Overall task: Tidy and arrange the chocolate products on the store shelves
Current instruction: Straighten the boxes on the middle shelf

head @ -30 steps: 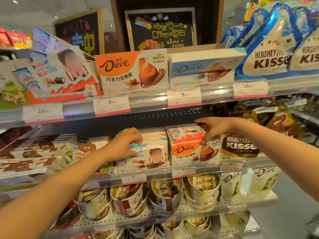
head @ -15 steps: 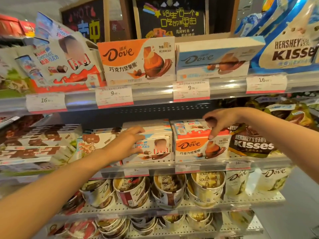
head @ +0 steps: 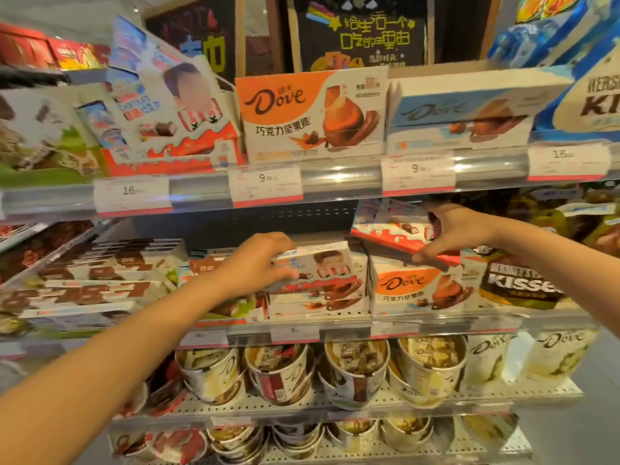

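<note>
on the middle shelf point(head: 436, 325), the left hand point(head: 255, 263) has its grip curled around a white and red chocolate box point(head: 322, 270) atop a stack. the right hand point(head: 449, 231) pinches another such box point(head: 392, 226), tilted and raised above the orange chocolate box point(head: 416, 290).

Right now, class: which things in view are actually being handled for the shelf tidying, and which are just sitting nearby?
In hand:
- Kinder box, lifted and tilted, gripped by the right hand
- Kinder box, held by the left hand

Just sitting nearby:
- orange Dove box under the lifted one
- Kisses bag
- Dove tubs on the shelf below
- price tags
</note>
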